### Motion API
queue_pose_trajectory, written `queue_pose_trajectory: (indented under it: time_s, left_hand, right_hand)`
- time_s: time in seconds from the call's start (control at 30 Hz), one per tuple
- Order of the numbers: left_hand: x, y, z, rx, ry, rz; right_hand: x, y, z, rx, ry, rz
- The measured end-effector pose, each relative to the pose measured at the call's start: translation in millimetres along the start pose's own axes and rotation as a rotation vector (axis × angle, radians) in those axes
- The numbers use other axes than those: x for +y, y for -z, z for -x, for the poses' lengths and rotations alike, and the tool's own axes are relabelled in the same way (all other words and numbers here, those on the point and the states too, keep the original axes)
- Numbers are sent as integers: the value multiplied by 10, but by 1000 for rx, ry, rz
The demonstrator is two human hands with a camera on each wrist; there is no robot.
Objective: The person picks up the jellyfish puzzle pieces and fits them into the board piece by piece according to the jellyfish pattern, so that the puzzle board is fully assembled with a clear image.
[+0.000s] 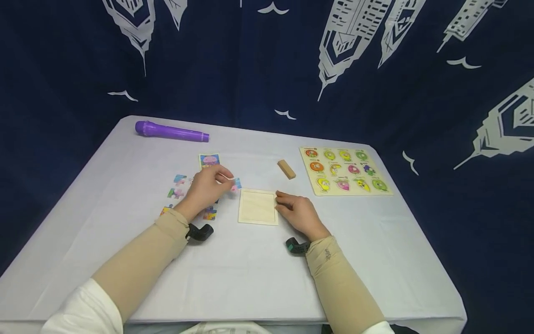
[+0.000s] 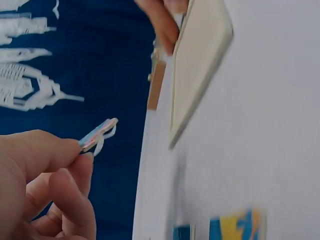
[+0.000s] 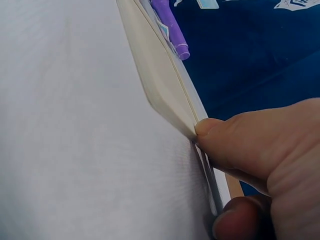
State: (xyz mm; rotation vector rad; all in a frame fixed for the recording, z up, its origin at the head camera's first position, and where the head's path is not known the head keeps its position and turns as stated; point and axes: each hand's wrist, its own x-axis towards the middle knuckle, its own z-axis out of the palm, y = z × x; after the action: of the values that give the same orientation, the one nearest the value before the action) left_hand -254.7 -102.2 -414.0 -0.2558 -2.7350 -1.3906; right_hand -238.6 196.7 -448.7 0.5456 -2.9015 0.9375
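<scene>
My left hand (image 1: 206, 189) is raised left of a square wooden puzzle tray (image 1: 257, 208). Its thumb and fingertips pinch a small puzzle piece (image 2: 96, 136), pink and blue on its face, with a pale edge. My right hand (image 1: 301, 213) holds the tray at its right edge, the thumb (image 3: 225, 140) against the near side by a corner. The bare tray lies flat on the table. Several loose puzzle pieces (image 1: 177, 193) with bright pictures lie under and left of my left hand, which partly hides them.
Behind the tray lies a small wooden block (image 1: 286, 170). A fruit picture board (image 1: 347, 171) sits at the back right. Near the far left edge rests a purple toy microphone (image 1: 172, 131). A colourful picture card (image 1: 209, 159) lies beyond my left hand. White cloth covers the table (image 1: 250, 273).
</scene>
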Motion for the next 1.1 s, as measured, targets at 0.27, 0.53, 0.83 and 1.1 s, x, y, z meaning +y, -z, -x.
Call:
queue_pose_trajectory:
  time_s: [0.27,0.53,0.83,1.1]
  left_hand:
    - [211,-296,-55,-147,25,-38]
    - [316,-555,-160,-213,70,-125]
    - [431,-666,-158,-247,60,-202]
    - [443,-782,-122,-268,3,-282]
  right_hand:
    - [20,23,-29,12,32,9]
    - [21,9,-36,0,10,-31]
    - [17,3,-34,5,22,-33]
    - [31,37,-14,-1,9,-38]
